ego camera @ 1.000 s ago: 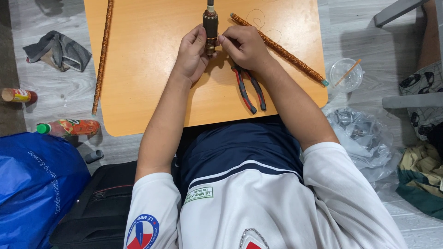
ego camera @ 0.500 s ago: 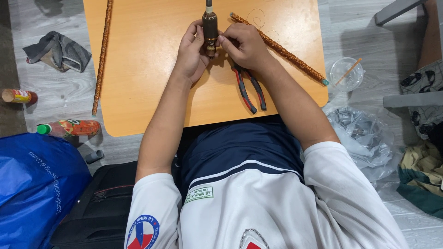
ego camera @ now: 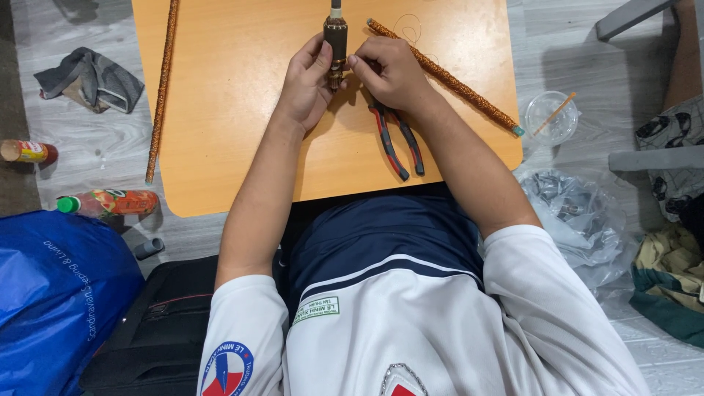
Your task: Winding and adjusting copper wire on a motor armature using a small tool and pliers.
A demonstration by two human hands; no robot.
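Two hands met at the bench [ego camera: 220, 110]: left hand [ego camera: 308, 84] gripped one dark cylinder [ego camera: 336, 40], right hand [ego camera: 389, 70] pinched its base. One pliers [ego camera: 400, 143] and two copper-wound rods [ego camera: 447, 77] lay alongside.

- You have two rods: one [ego camera: 161, 88] left, one [ego camera: 444, 73] right.
- One spool [ego camera: 336, 37].
- One pliers [ego camera: 396, 139].
- Two bottles [ego camera: 110, 202] [ego camera: 28, 151].
- One cup [ego camera: 551, 117].

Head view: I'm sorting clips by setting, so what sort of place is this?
Probably a home floor used as a makeshift craft spot: a low orange board on grey flooring, pliers beside the hands, and bottles, a rag and bags around.
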